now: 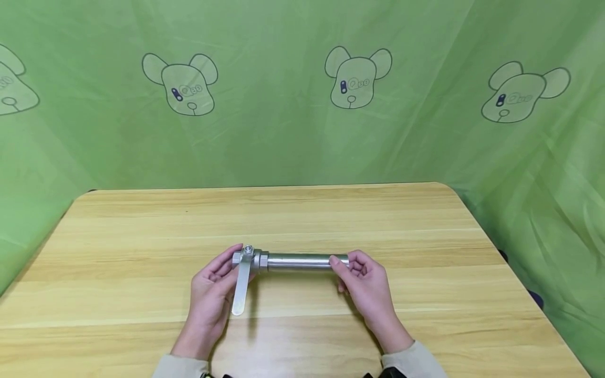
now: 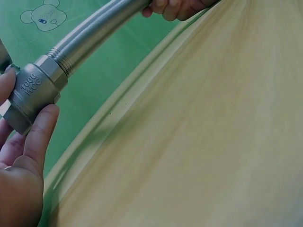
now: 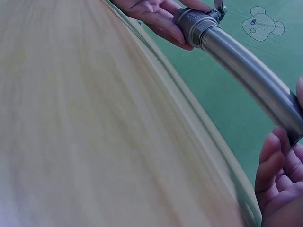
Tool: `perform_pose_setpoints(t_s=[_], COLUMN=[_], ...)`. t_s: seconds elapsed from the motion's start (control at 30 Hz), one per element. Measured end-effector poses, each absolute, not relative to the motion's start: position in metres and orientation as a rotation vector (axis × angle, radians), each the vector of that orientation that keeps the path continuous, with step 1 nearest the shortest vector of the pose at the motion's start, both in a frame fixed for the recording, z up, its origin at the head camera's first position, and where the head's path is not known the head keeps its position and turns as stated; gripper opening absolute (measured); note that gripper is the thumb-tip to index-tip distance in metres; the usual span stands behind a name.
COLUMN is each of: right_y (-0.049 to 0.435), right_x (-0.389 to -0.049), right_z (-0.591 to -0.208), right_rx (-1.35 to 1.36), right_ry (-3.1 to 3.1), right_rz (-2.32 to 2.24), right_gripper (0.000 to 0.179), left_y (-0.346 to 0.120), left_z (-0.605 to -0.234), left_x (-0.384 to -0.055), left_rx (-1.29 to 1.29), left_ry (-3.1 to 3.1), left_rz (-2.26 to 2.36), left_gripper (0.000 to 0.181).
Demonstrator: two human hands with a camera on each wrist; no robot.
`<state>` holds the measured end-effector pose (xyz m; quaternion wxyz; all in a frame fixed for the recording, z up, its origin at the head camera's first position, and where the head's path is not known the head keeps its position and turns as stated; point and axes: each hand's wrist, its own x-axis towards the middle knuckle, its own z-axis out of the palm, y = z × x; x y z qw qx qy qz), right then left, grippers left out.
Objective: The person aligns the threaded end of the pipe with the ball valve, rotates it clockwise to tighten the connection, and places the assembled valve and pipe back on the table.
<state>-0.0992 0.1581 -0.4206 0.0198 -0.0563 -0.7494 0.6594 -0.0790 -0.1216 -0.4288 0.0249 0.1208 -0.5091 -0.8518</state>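
Observation:
A steel ball valve (image 2: 38,87) with a flat lever handle (image 1: 241,289) is joined to a straight metal pipe (image 1: 298,261); threads show where they meet. My left hand (image 1: 210,294) grips the valve body at the left end, its fingers around the far and lower sides. The lever points down toward the person. At the pipe's other end my right hand (image 1: 368,286) holds the tube, thumb on top and fingers curled beneath. Valve and pipe are held roughly level above the table, casting a shadow below.
A wood-grain table (image 1: 142,220) with rounded far corners lies beneath the hands. Behind it and along its sides hangs a green cloth (image 1: 274,142) printed with bear-head outlines.

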Motion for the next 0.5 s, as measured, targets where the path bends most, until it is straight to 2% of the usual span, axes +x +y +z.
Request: perform_pose_setpoints(t_s=[0.4, 0.5], right_y=[0.159, 0.1608], right_x=[-0.0983, -0.0979], right_z=[-0.4193, -0.42], right_rx=[-0.08, 0.017], right_ry=[-2.28, -2.267], right_rz=[2.078, 2.114], right_gripper=[0.025, 0.042], left_y=[-0.1218, -0.1228], left_z=[-0.4285, -0.429], left_x=[-0.0797, -0.0792], left_rx=[0.377, 0.359], left_ry=[-1.583, -1.557], left_rz=[-2.634, -2.649], left_gripper=[0.042, 0.04])
